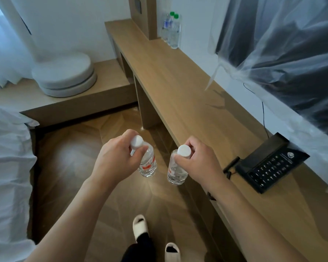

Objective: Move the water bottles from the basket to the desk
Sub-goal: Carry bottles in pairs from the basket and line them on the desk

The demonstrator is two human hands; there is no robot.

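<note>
Both hands closed on bottle necks, left hand [116,157] gripping left water bottle [148,163], right hand [199,163] gripping right water bottle [176,172], both hanging cap-up over the floor [74,157] just beside the worktop [187,87].

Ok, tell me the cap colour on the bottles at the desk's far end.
Green caps, seen in the head view.

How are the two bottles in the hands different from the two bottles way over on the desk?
The held bottles have white caps and red on their labels; the desk bottles have green caps and blue on theirs. The held bottles hang over the floor, one gripped near its cap in the left hand, one in the right hand; the desk bottles stand upright on the desk. All are clear plastic.
</note>
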